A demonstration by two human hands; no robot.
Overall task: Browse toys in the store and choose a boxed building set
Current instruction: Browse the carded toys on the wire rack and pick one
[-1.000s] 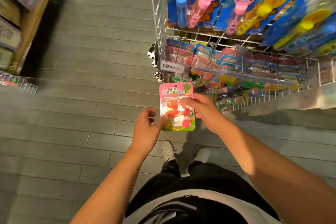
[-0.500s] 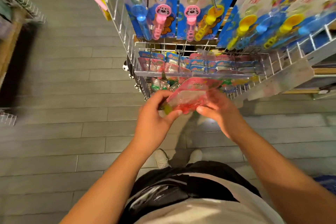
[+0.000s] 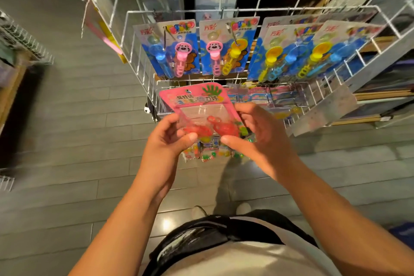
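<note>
pink blister pack with red toys, fingers of left hand and right hand gripping it

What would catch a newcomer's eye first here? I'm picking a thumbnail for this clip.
The pink blister card with red toys under clear plastic, held at centre frame by the left hand and the right hand. Just behind it, the white wire rack carries a row of blue carded toys with pink and yellow pieces hanging at upper centre.
</note>
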